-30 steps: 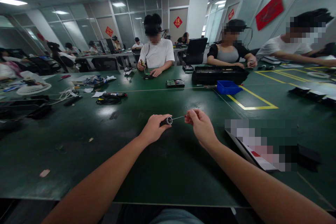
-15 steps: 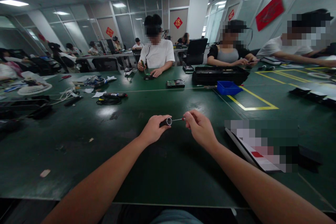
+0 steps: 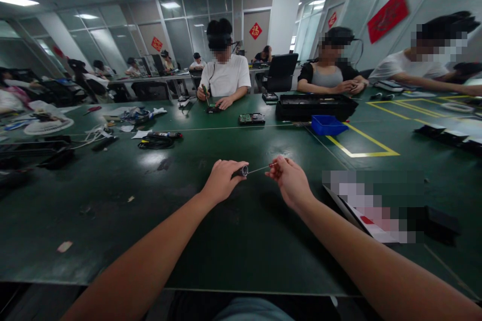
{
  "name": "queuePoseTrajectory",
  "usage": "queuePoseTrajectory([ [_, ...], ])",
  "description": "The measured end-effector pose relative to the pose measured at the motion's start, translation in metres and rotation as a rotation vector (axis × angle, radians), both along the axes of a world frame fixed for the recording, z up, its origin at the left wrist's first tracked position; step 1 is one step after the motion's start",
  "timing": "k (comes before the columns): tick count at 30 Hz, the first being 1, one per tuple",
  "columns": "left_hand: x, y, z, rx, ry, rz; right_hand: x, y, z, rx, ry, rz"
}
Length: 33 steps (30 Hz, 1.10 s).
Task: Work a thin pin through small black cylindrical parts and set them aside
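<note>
My left hand (image 3: 220, 180) is closed round a short black cylinder with a silver end (image 3: 241, 171), held just above the green table (image 3: 150, 210). A thin shiny wire (image 3: 259, 168) runs from that end to my right hand (image 3: 288, 180), whose fingertips pinch the wire's far end. Both hands hover over the middle of the table, a short gap apart.
A flat blurred packet (image 3: 372, 210) lies right of my right hand. Further back are a blue bin (image 3: 326, 125), a black tray (image 3: 314, 107), a circuit board (image 3: 251, 119) and a cable coil (image 3: 155, 142). Three people sit across the table.
The gap between my hands closed half a second ago and has widened again, with the wire drawn out longer. My left hand has turned slightly over the cylinder.
</note>
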<state>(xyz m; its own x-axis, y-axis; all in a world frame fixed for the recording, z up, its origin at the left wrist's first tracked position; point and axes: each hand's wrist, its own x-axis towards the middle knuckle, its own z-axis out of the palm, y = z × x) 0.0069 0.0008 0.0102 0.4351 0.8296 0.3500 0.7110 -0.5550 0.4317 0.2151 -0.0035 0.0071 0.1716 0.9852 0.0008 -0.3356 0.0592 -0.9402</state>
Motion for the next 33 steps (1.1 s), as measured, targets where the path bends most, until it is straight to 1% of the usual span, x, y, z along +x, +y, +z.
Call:
queuePoseTrajectory([
  [4, -0.002, 0.002, -0.006, -0.052, 0.048, 0.008, 0.001, 0.0, -0.005, 0.031, -0.131, -0.072],
  [9, -0.003, 0.002, -0.008, -0.072, 0.021, 0.028, -0.001, -0.003, -0.004, 0.104, -0.253, -0.046],
  [13, -0.003, 0.001, -0.007, -0.076, 0.031, 0.029, -0.001, -0.004, -0.002, 0.106, -0.266, -0.016],
  [19, -0.004, 0.001, -0.006, -0.06, 0.02, 0.039, -0.001, -0.002, -0.005, 0.137, -0.226, 0.016],
  [21, -0.005, 0.001, -0.005, -0.059, 0.022, 0.033, 0.0, -0.002, -0.004, 0.141, -0.252, 0.027],
  [23, -0.005, 0.001, -0.005, -0.065, 0.027, 0.03, 0.002, -0.004, -0.001, 0.145, -0.354, 0.016],
  [26, -0.005, 0.001, -0.005, -0.071, 0.019, 0.029, 0.004, -0.009, 0.007, 0.153, -0.628, -0.031],
  [27, -0.005, 0.001, -0.005, -0.073, 0.014, 0.026, 0.005, -0.011, 0.01, 0.158, -0.684, -0.039],
  [29, -0.005, 0.001, -0.005, -0.074, 0.009, 0.019, 0.004, -0.014, 0.013, 0.21, -0.698, -0.024],
  [31, -0.006, 0.001, -0.005, -0.075, 0.018, 0.012, 0.003, -0.017, 0.015, 0.265, -0.665, 0.011],
  [33, -0.006, 0.001, -0.005, -0.07, 0.027, 0.009, 0.002, -0.019, 0.016, 0.287, -0.677, 0.053],
])
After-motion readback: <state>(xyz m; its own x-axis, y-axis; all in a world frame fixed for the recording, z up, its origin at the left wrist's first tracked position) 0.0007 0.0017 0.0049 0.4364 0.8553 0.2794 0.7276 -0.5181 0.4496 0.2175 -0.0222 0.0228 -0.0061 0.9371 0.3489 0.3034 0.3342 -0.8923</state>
